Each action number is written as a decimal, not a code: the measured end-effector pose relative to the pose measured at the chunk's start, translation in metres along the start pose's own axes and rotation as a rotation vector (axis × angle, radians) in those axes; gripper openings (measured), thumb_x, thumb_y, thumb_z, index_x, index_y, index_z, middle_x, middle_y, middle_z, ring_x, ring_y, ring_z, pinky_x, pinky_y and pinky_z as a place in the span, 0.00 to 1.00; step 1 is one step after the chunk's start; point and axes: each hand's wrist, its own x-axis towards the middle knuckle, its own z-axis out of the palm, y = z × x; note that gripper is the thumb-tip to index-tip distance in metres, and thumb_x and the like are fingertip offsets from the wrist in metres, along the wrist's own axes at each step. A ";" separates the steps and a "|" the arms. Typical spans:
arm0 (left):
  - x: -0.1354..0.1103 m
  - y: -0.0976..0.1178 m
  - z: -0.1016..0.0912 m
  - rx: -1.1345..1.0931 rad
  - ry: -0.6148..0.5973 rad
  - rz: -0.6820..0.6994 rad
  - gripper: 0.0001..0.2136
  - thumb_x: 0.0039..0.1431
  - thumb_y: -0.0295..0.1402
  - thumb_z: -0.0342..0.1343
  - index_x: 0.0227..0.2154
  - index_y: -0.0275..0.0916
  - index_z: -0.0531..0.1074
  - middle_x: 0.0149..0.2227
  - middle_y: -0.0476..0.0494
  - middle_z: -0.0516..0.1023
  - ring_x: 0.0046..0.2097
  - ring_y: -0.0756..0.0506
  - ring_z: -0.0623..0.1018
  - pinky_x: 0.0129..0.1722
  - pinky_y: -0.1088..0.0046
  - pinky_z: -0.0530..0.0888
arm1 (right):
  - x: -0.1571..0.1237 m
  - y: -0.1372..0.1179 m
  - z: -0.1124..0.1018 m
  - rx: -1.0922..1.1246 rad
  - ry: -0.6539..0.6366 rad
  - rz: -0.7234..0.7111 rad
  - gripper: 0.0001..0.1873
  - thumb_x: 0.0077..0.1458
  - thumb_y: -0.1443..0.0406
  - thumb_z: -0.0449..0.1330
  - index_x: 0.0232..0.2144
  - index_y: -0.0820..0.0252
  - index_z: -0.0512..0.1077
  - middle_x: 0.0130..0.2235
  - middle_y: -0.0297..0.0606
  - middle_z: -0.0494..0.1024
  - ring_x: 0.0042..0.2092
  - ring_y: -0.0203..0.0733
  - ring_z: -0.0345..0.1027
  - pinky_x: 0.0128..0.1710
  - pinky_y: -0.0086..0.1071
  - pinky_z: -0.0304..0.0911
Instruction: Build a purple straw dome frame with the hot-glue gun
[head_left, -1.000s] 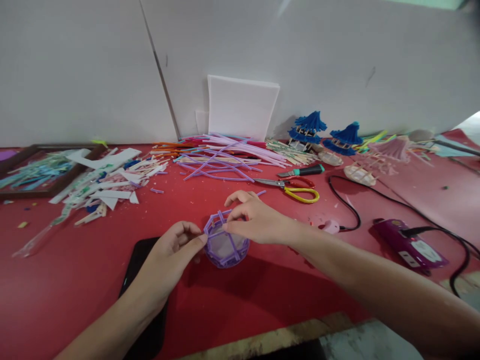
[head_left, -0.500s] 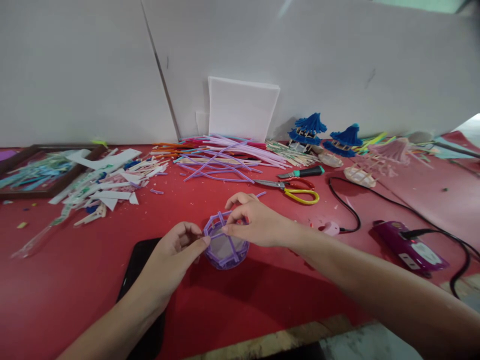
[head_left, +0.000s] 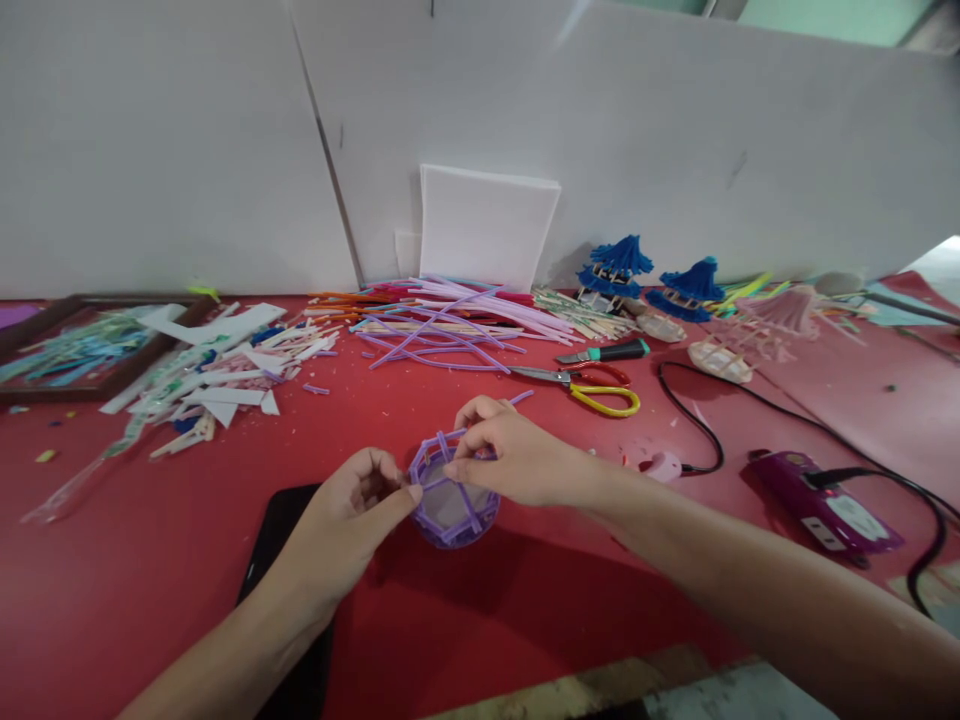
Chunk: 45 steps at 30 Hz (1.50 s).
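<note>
The purple frame sits toward the worktop's front edge. The left hand pinches its left rim; the right hand grips a strip across its top. Ring and sides look built. The top seems unfinished: gaps remain, and an end juts out behind the right hand, apparently untrimmed.

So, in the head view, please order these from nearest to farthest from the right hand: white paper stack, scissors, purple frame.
1. Purple frame: at the right hand, on its left.
2. Scissors: beyond it, slightly right.
3. White paper stack: against the wall behind.
</note>
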 end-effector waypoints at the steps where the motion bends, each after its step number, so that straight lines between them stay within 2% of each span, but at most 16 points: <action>1: 0.001 -0.001 0.000 0.001 -0.002 0.003 0.13 0.43 0.35 0.64 0.25 0.40 0.64 0.24 0.57 0.67 0.25 0.53 0.65 0.25 0.78 0.63 | 0.000 0.000 0.000 0.002 -0.005 0.003 0.07 0.53 0.65 0.65 0.25 0.61 0.77 0.43 0.41 0.67 0.47 0.44 0.63 0.52 0.44 0.58; 6: 0.002 -0.001 0.002 0.021 0.016 0.004 0.13 0.41 0.36 0.64 0.24 0.40 0.63 0.22 0.58 0.65 0.24 0.54 0.63 0.23 0.78 0.61 | 0.001 -0.003 -0.002 0.006 0.014 0.023 0.07 0.52 0.65 0.65 0.25 0.63 0.79 0.44 0.43 0.67 0.49 0.44 0.61 0.54 0.42 0.56; 12: 0.000 0.003 0.002 0.064 0.034 0.016 0.12 0.42 0.37 0.62 0.25 0.39 0.65 0.23 0.56 0.67 0.25 0.53 0.66 0.25 0.77 0.64 | -0.005 -0.001 -0.004 -0.061 0.197 -0.103 0.07 0.48 0.61 0.69 0.25 0.59 0.80 0.45 0.41 0.66 0.52 0.47 0.60 0.55 0.44 0.54; 15: 0.001 0.002 0.000 0.064 0.022 0.020 0.12 0.42 0.37 0.63 0.26 0.39 0.66 0.24 0.54 0.69 0.27 0.51 0.69 0.27 0.76 0.66 | -0.008 0.002 -0.007 -0.002 0.244 -0.109 0.06 0.48 0.61 0.68 0.26 0.58 0.80 0.45 0.41 0.67 0.51 0.46 0.62 0.55 0.43 0.54; 19: 0.001 0.004 -0.003 0.103 0.001 0.025 0.13 0.42 0.38 0.63 0.27 0.39 0.67 0.25 0.54 0.70 0.28 0.51 0.70 0.28 0.76 0.67 | -0.009 0.008 -0.013 0.182 0.301 -0.099 0.05 0.52 0.64 0.64 0.26 0.60 0.76 0.40 0.38 0.70 0.44 0.40 0.66 0.50 0.38 0.58; 23: 0.000 0.007 -0.004 0.160 -0.022 0.022 0.12 0.47 0.42 0.58 0.27 0.40 0.67 0.23 0.54 0.69 0.26 0.51 0.69 0.26 0.76 0.66 | -0.012 0.017 -0.018 0.348 0.268 -0.046 0.10 0.57 0.61 0.56 0.27 0.59 0.70 0.32 0.34 0.71 0.36 0.37 0.65 0.39 0.33 0.61; 26: 0.000 0.004 -0.008 0.269 -0.002 0.101 0.12 0.50 0.44 0.55 0.28 0.40 0.67 0.25 0.51 0.71 0.28 0.48 0.72 0.28 0.73 0.68 | -0.016 0.026 -0.023 0.426 0.332 -0.001 0.16 0.59 0.57 0.50 0.24 0.59 0.66 0.28 0.33 0.69 0.33 0.37 0.65 0.37 0.33 0.60; 28: 0.000 0.002 -0.011 0.399 0.055 0.183 0.12 0.52 0.44 0.54 0.30 0.40 0.68 0.28 0.49 0.72 0.30 0.46 0.73 0.30 0.70 0.70 | -0.020 0.031 -0.029 0.424 0.387 -0.006 0.19 0.60 0.56 0.49 0.21 0.58 0.64 0.26 0.33 0.69 0.32 0.37 0.65 0.37 0.33 0.61; 31: 0.000 0.006 -0.014 0.637 0.123 0.357 0.12 0.57 0.44 0.52 0.36 0.41 0.69 0.34 0.46 0.74 0.34 0.44 0.74 0.35 0.65 0.72 | -0.033 0.037 -0.042 0.327 0.407 0.016 0.16 0.56 0.56 0.55 0.23 0.59 0.70 0.27 0.35 0.73 0.31 0.38 0.67 0.34 0.32 0.62; 34: 0.003 0.017 -0.008 0.801 0.060 0.533 0.11 0.60 0.42 0.50 0.38 0.42 0.71 0.41 0.43 0.75 0.43 0.42 0.75 0.45 0.61 0.72 | -0.051 0.047 -0.054 0.165 0.424 0.073 0.11 0.50 0.56 0.62 0.27 0.58 0.75 0.30 0.37 0.79 0.33 0.40 0.71 0.35 0.32 0.64; 36: 0.004 0.024 0.000 0.904 -0.028 0.608 0.13 0.62 0.41 0.48 0.42 0.41 0.71 0.46 0.40 0.75 0.50 0.39 0.73 0.51 0.56 0.69 | -0.064 0.059 -0.060 0.051 0.485 0.137 0.11 0.48 0.55 0.63 0.25 0.57 0.76 0.30 0.38 0.80 0.33 0.43 0.73 0.35 0.33 0.66; 38: 0.005 0.027 0.011 1.025 -0.091 0.661 0.22 0.60 0.47 0.49 0.49 0.36 0.69 0.54 0.33 0.72 0.57 0.34 0.69 0.56 0.49 0.66 | -0.076 0.073 -0.063 -0.086 0.555 0.208 0.15 0.48 0.53 0.62 0.22 0.57 0.75 0.30 0.40 0.81 0.32 0.45 0.74 0.34 0.35 0.67; 40: 0.003 0.026 0.022 1.128 -0.108 0.679 0.41 0.49 0.60 0.52 0.57 0.29 0.62 0.59 0.23 0.66 0.60 0.27 0.64 0.57 0.43 0.64 | -0.090 0.088 -0.067 -0.217 0.563 0.246 0.18 0.52 0.51 0.58 0.21 0.57 0.74 0.28 0.41 0.80 0.31 0.47 0.74 0.34 0.38 0.68; 42: 0.002 0.022 0.031 1.193 -0.082 0.689 0.52 0.40 0.65 0.54 0.60 0.26 0.57 0.61 0.19 0.63 0.61 0.23 0.62 0.56 0.40 0.63 | -0.103 0.102 -0.069 -0.299 0.504 0.178 0.15 0.54 0.55 0.55 0.30 0.57 0.77 0.37 0.44 0.81 0.39 0.50 0.75 0.41 0.41 0.69; 43: 0.002 0.019 0.034 1.211 -0.064 0.695 0.52 0.41 0.64 0.55 0.61 0.27 0.55 0.61 0.19 0.63 0.60 0.23 0.63 0.55 0.39 0.64 | -0.110 0.108 -0.069 -0.330 0.451 0.141 0.15 0.54 0.59 0.54 0.38 0.57 0.76 0.42 0.45 0.80 0.44 0.52 0.74 0.44 0.43 0.68; 45: 0.002 0.016 0.036 1.213 -0.041 0.697 0.46 0.48 0.57 0.57 0.62 0.29 0.53 0.59 0.22 0.66 0.59 0.26 0.67 0.53 0.42 0.67 | -0.121 0.118 -0.066 -0.379 0.323 0.111 0.22 0.50 0.66 0.53 0.48 0.58 0.72 0.49 0.47 0.77 0.49 0.53 0.72 0.47 0.45 0.68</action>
